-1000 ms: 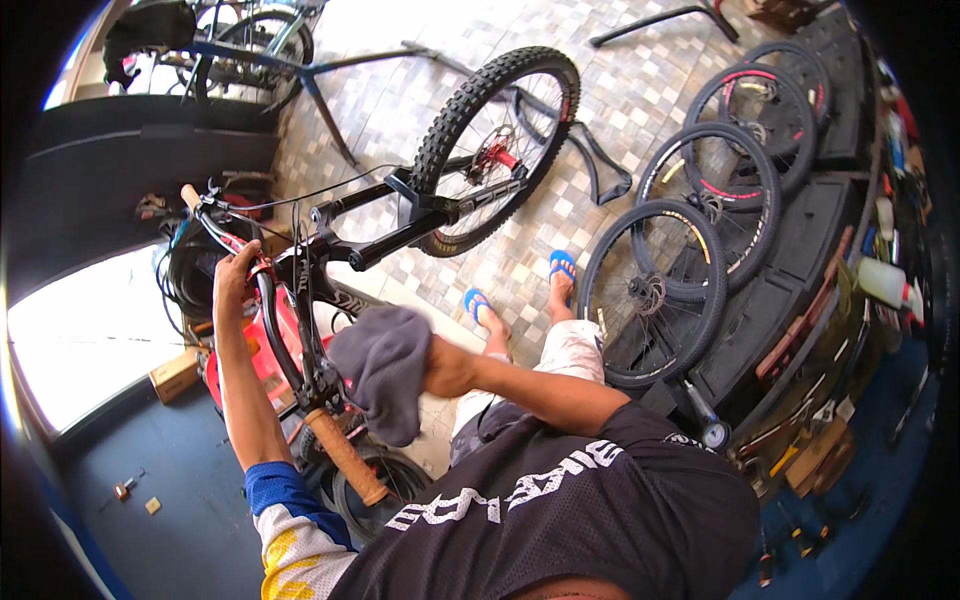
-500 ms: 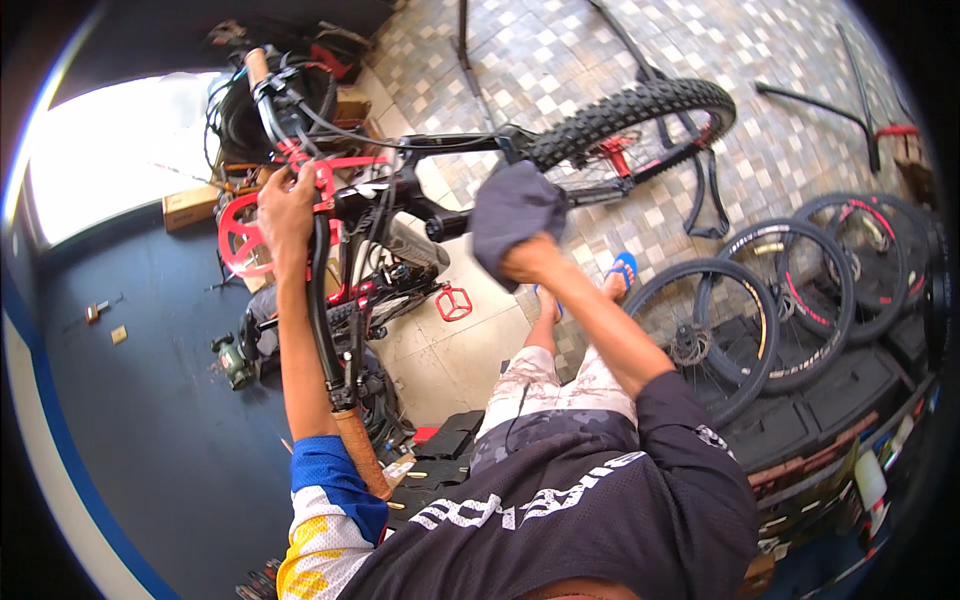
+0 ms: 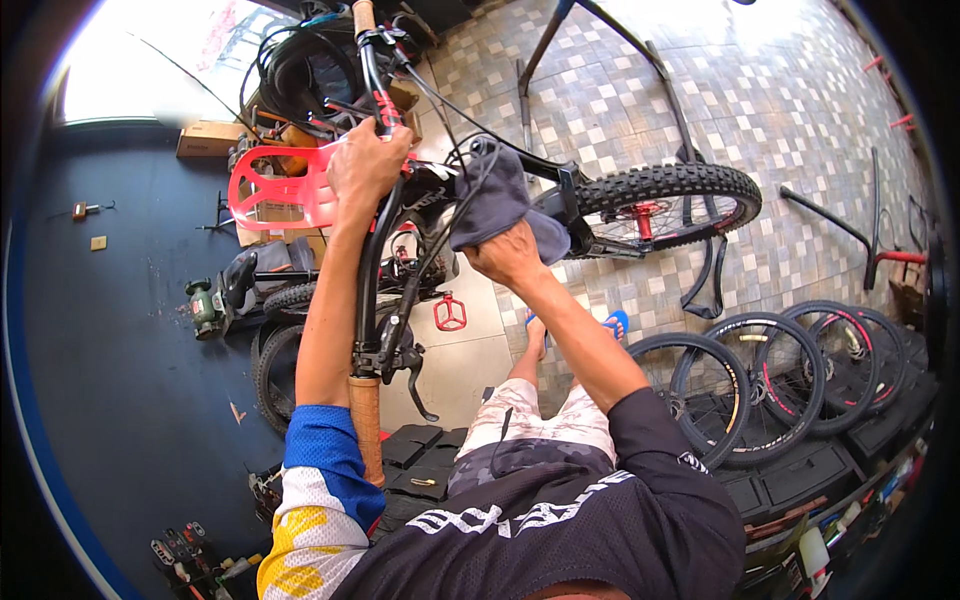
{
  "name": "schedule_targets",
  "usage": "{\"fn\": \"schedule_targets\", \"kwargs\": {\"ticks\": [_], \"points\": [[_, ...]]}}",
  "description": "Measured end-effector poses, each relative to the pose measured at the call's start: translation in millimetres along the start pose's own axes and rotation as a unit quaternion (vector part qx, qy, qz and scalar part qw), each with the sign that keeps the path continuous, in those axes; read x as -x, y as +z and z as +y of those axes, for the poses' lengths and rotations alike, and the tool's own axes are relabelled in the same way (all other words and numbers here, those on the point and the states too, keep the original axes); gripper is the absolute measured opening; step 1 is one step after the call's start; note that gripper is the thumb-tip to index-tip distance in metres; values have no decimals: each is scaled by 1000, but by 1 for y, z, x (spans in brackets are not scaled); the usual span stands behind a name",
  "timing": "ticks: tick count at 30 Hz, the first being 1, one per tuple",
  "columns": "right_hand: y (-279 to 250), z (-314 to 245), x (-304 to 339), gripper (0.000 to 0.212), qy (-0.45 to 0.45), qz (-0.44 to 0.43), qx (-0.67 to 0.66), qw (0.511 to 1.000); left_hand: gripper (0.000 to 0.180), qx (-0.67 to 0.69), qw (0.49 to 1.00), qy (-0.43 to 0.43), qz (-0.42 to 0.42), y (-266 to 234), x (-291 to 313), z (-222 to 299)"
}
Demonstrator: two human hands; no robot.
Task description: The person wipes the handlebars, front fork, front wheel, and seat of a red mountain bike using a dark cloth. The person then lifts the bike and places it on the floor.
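Observation:
A bicycle stands before me, its handlebar (image 3: 371, 262) running toward me along my left forearm and ending in a brown grip (image 3: 367, 425). My left hand (image 3: 368, 170) is closed around the middle of that bar. In my right hand (image 3: 508, 252) is a dark grey cloth (image 3: 493, 195), bunched against the black front end of the bike. The cloth and cables hide the exact part it touches. Farther right is the knobby front wheel (image 3: 675, 195) with a red hub. Below the bar, a red pedal (image 3: 450, 312) shows.
A red plastic piece with cut-outs (image 3: 275, 188) lies left of the bar. Several loose wheels (image 3: 765, 390) lean in a row over black cases at the right. Black metal stands (image 3: 665, 90) rise from the tiled floor. A cardboard box (image 3: 212, 138) sits by the bright opening.
My right hand has brought the cloth left, onto the front of the bike. The handlebar has turned and shifted right in view with my left hand. My view has shifted too.

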State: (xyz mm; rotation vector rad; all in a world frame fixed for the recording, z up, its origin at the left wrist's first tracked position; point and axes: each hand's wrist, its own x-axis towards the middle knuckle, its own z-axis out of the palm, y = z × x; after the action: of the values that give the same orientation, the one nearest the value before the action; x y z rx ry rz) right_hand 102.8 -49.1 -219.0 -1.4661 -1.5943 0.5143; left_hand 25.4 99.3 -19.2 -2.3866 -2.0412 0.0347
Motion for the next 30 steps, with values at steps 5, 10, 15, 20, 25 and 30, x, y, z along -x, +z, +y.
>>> {"fn": "schedule_targets", "kwargs": {"ticks": [5,10,15,20,25,30], "points": [[-35,0,-41,73,-171,13,-61,983,55,0,1000,11,2,3,6,-4],[-48,-1,-68,74,-218,-23,-50,974,53,-3,1000,21,12,3,8,3],[-36,-5,-33,66,-149,88,7,985,55,13,1000,14,0,0,6,-2],[-38,7,-6,63,-136,98,-18,986,59,2,1000,9,-8,2,5,3],[-36,10,-22,71,-117,82,7,990,54,0,997,45,66,5,3,16],[-34,16,16,49,-103,169,-19,980,50,28,999,30,29,4,1,15]]}}
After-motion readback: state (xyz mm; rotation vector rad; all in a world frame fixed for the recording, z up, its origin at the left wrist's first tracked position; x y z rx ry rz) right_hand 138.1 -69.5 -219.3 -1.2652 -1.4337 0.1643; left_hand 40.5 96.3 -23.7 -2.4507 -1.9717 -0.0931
